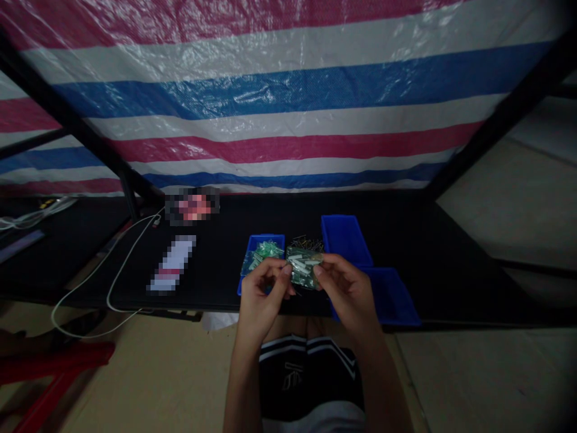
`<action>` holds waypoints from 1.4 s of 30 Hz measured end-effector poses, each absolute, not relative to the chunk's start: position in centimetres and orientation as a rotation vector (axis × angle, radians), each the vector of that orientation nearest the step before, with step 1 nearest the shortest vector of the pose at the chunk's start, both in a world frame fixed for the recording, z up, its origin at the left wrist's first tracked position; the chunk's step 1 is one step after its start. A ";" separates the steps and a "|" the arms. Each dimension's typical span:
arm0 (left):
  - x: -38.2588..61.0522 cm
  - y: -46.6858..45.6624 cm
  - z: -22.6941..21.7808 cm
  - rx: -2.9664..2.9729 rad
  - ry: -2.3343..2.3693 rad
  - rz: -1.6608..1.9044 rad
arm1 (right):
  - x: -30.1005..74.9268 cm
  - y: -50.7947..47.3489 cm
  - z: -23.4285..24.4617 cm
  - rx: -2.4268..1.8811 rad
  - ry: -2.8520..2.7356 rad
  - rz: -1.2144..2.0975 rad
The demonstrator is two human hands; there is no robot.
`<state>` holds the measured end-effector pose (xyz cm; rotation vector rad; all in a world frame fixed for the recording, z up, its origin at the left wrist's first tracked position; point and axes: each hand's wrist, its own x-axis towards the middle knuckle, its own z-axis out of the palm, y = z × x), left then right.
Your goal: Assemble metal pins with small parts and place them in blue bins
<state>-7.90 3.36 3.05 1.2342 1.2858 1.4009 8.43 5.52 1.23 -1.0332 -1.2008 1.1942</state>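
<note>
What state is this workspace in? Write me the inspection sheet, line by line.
Surface: black tabletop.
Job's things: plastic bag of white pieces; blue tray with green and white pieces; thin metal pieces beyond the bag; two more blue trays to the right.
Clutter: two pixelated items, left side.
Hands: left hand and right hand both pinch the bag.
Cables: white cable looping over the front edge; white coil, far left.
Surroundings: striped sheet behind; red frame, lower left.

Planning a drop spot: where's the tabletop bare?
Bare: black table right of rightmost blue tray; also between pixelated white item and left blue tray. Crowded: around left hand, right hand and their bag, thin pieces behind.
</note>
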 end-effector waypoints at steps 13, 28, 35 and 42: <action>-7.6 3.2 2.8 1.235 1.264 1.392 | 8.7 5.5 1.3 -1.063 -1.159 1.196; -7.9 2.1 3.0 1.237 1.263 1.409 | 8.6 5.0 2.2 -1.062 -1.202 1.179; -7.7 2.1 3.0 1.238 1.235 1.433 | 8.7 4.5 2.3 -1.099 -1.219 1.105; -7.3 2.2 3.0 1.247 1.237 1.421 | 9.3 4.4 2.4 -1.119 -1.291 1.083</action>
